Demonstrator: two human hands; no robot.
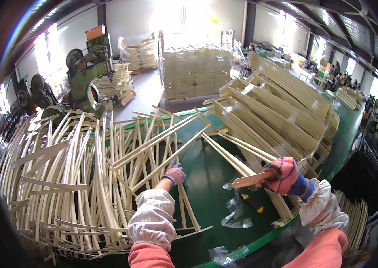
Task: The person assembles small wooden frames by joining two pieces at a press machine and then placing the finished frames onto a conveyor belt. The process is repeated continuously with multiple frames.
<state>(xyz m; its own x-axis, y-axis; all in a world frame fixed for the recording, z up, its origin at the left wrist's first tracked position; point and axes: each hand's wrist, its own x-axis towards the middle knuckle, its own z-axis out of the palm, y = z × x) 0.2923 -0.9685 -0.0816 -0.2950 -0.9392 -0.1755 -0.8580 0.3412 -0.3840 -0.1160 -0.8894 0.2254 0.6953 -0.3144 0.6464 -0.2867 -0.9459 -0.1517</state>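
Note:
In my right hand (286,175), which wears a red-pink glove with a blue cuff, a flat wooden slat (248,180) is gripped; its rounded end with a small hole points left. My left hand (175,173), in a pale purple glove, is beside the lower edge of a long diagonal wooden strip (184,149); its fingers look loosely apart and hold nothing I can see. More wooden strips (231,157) slant from the middle of the green table (202,178) toward my right hand. A large loose heap of pale strips (79,174) covers the left side.
Stacked bundles of slats (282,107) rise at the right back of the table. A yellow-and-black tool (253,203) lies by crumpled clear plastic (235,216). Beyond stand a green machine (88,73) and a wrapped pallet (195,73). More strips (354,219) stand at lower right.

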